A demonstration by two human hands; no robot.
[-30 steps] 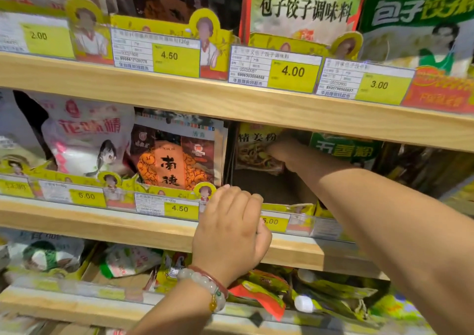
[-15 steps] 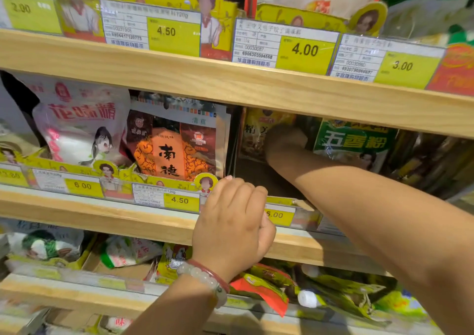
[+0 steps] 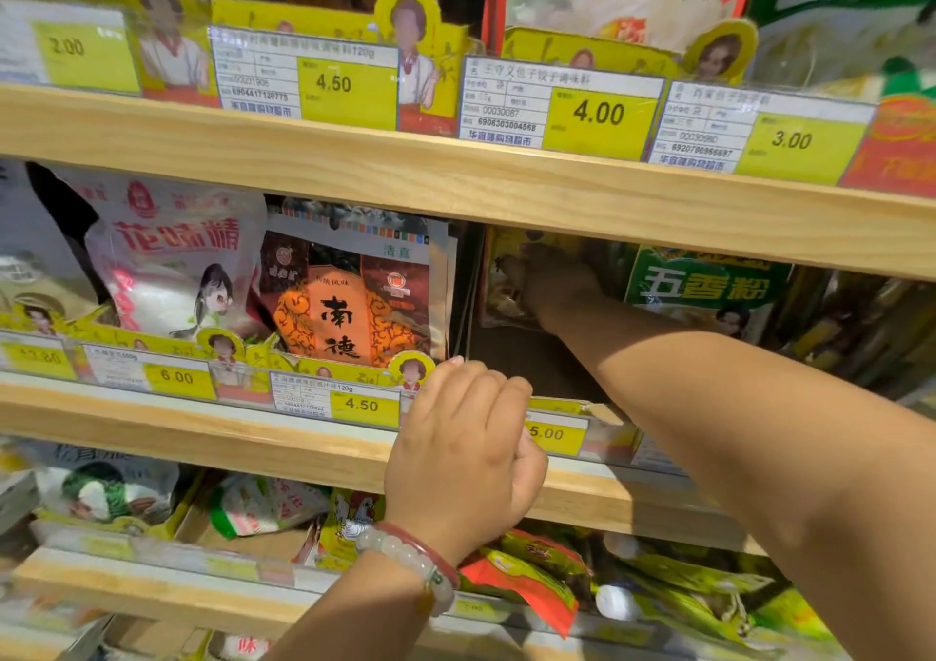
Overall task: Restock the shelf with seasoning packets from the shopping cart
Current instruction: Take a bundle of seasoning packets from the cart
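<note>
Wooden shelves (image 3: 456, 179) crowded with seasoning bags fill the view, yellow price tags (image 3: 334, 84) along each lip; at nine o'clock stands a white packet with pink lettering (image 3: 167, 265), just beside it an orange-and-brown packet (image 3: 349, 306). Toward six o'clock the left hand (image 3: 463, 450), a bead bracelet (image 3: 415, 561) on its wrist, rests its curled fingers over the middle shelf's front edge, holding nothing. At about one o'clock the right hand (image 3: 554, 283) reaches deep into the shaded bay against a yellowish seasoning packet (image 3: 499, 275), apparently gripping it, though the shadow leaves that uncertain; a green packet (image 3: 709, 280) stands right of it
</note>
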